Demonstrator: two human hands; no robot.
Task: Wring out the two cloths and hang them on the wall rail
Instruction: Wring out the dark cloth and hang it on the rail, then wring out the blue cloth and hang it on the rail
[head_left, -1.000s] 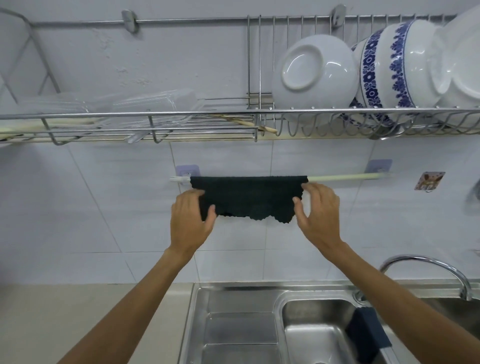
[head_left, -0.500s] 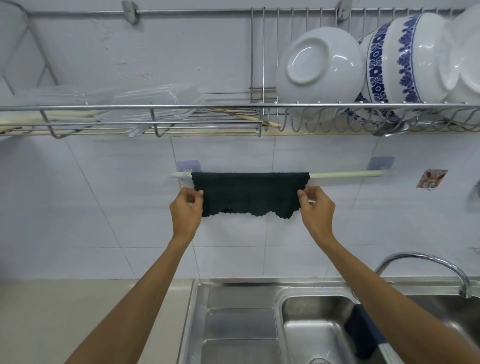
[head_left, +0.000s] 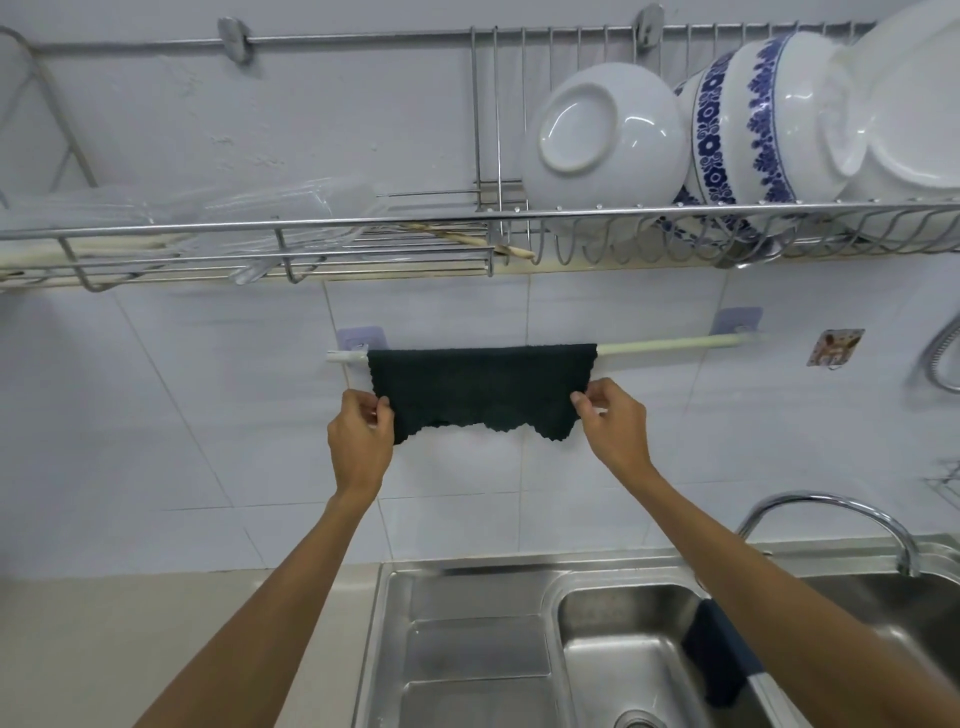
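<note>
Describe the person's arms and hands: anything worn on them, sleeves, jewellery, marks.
Both forearms are bare as far as the frame shows; no sleeve comes into view. The left hand and right hand wear no gloves, and no watch, bracelet or ring can be seen. The nails look short and unpainted, though they are small in view. No marks or bandages show.

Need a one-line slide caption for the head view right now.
Both hands, left and right, pinch the dark cloth draped over the wall rail; second cloth waits in the sink.
</note>
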